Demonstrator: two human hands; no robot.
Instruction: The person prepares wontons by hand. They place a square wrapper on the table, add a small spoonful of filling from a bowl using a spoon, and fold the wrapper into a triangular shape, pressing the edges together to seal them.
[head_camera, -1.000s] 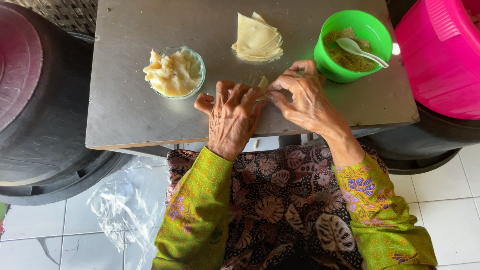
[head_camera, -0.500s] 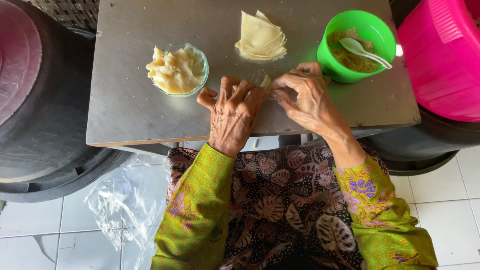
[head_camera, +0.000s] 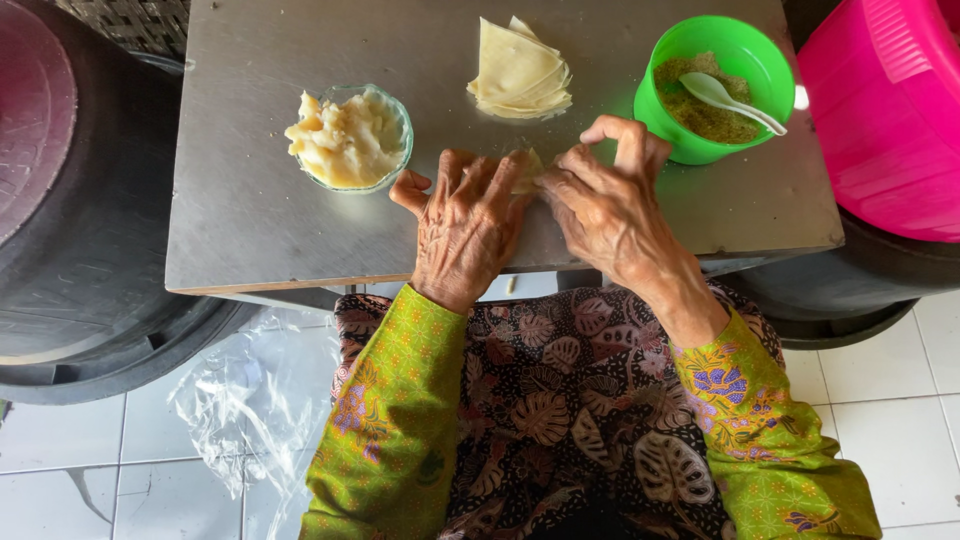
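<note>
Pinching the small wrapper (head_camera: 527, 168) between left hand (head_camera: 468, 222) and right hand (head_camera: 608, 205) on the grey table (head_camera: 250, 220) (filling hidden), press edges evenly, gently, avoiding tears.

We judged the place a home food-preparation corner. A small metal table (head_camera: 300, 230) stood on white floor tiles (head_camera: 880, 370). Large plastic tubs (head_camera: 880, 110) crowded both sides.
</note>
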